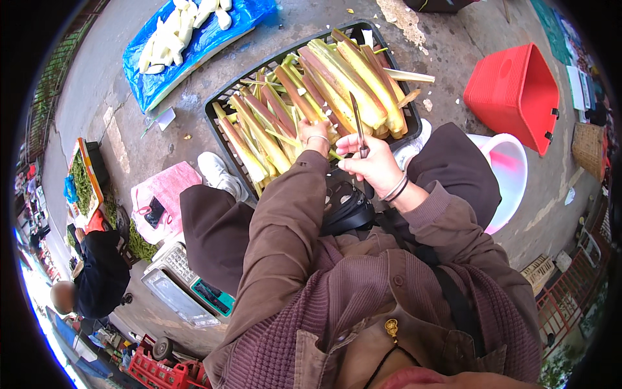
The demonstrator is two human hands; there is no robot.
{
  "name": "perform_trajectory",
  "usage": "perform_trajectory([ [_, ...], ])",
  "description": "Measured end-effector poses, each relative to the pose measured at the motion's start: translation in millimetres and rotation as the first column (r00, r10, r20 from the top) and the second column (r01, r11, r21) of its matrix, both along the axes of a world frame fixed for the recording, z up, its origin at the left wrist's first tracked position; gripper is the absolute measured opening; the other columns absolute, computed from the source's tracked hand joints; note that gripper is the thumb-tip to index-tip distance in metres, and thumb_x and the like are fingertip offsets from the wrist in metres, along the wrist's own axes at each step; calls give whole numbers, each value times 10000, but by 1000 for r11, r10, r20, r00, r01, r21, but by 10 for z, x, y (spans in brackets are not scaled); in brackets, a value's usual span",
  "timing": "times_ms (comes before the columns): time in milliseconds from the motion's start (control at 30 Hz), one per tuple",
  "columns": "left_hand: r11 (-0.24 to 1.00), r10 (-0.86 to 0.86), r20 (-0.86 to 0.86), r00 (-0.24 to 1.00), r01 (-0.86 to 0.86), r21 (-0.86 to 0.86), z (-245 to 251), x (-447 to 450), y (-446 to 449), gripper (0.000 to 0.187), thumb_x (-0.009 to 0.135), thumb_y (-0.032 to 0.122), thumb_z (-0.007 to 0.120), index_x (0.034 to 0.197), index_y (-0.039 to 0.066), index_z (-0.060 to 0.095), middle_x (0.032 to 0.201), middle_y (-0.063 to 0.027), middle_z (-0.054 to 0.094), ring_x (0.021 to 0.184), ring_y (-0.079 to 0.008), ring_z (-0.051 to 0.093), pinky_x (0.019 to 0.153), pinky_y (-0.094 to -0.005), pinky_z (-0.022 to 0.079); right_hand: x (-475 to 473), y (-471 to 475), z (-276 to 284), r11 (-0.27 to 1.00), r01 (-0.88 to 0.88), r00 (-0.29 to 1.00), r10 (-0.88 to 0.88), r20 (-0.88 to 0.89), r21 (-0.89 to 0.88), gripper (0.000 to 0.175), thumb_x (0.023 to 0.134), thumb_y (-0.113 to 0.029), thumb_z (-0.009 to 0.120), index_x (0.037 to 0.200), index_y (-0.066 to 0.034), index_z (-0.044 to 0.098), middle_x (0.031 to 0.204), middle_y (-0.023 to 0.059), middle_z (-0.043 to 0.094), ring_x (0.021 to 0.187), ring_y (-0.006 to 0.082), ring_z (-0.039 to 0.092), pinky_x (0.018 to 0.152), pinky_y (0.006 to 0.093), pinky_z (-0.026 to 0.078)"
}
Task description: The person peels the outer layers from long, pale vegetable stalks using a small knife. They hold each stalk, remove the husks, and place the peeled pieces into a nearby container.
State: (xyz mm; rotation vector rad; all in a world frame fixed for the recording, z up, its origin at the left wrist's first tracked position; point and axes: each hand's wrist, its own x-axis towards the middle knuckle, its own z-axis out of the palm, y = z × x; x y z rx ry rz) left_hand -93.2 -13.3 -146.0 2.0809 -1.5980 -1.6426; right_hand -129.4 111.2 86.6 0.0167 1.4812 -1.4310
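A black plastic crate (413, 114) before me is filled with thick green-and-purple sheathed vegetable stalks (340, 82), which look like water bamboo shoots. My left hand (315, 133) is down among them, its fingers closed around the lower end of one stalk. Just to its right, my right hand (371, 160) grips a knife (357, 119) by the handle, the narrow blade pointing away from me over the stalks. A thin green strip (335, 154) lies by the right thumb; whether it is pinched there I cannot tell. Small white scraps dot the stalks.
Peeled white shoots (167, 41) lie on blue plastic (138, 87). A red basket (505, 92) and white bucket (517, 170) stand right. Left are a pink bag (167, 194) with a phone (154, 212), a weighing scale (187, 287) and a seated person (102, 272) beside green vegetables (80, 182).
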Motion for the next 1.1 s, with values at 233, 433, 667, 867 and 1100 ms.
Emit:
perform_trajectory([
  [233, 850, -311, 317, 896, 412, -329, 83, -119, 125, 772, 574, 231, 858, 1143, 9, 386, 1117, -231, 521, 1121, -376, 495, 986, -402, 402, 44, 13, -125, 993, 116, 987, -111, 113, -37, 301, 854, -34, 609, 1148, 18, 571, 961, 67, 639, 698, 85, 593, 557, 197, 488],
  [433, 957, -269, 38, 962, 271, -99, 232, -52, -198, 688, 583, 120, 834, 1104, 25, 395, 983, -166, 571, 895, -282, 600, 801, -373, 505, 10, -18, -48, 991, 126, 988, -130, 87, 49, 167, 883, -99, 586, 1028, -17, 598, 882, 56, 660, 623, 73, 580, 522, 196, 478],
  [667, 775, 180, -691, 700, 331, 537, 953, 423, -751, 322, 885, 187, 566, 1161, 23, 546, 1102, -88, 641, 1028, -226, 617, 930, -395, 466, -27, -70, -131, 977, 195, 979, -188, -82, 87, 118, 807, -101, 686, 890, -27, 645, 680, -6, 612, 422, 27, 446, 357, 173, 339],
  [867, 857, 129, -850, 510, 373, 354, 2087, 944, -533, 393, 877, 102, 485, 1255, -3, 463, 1210, -86, 567, 1150, -178, 532, 1011, -330, 405, 70, -127, -3, 992, -47, 998, 41, -51, -115, 280, 802, -272, 750, 911, -35, 649, 661, -40, 554, 429, 38, 440, 377, 185, 339],
  [1100, 918, -337, -753, 565, 375, -129, 2625, 1355, -81, 491, 955, 119, 465, 1418, 15, 338, 1242, -87, 536, 1137, -146, 524, 977, -292, 414, 386, -126, 163, 960, -186, 981, 194, 19, -210, 412, 757, -277, 784, 1022, -20, 602, 723, -12, 590, 459, 28, 441, 388, 171, 337],
])
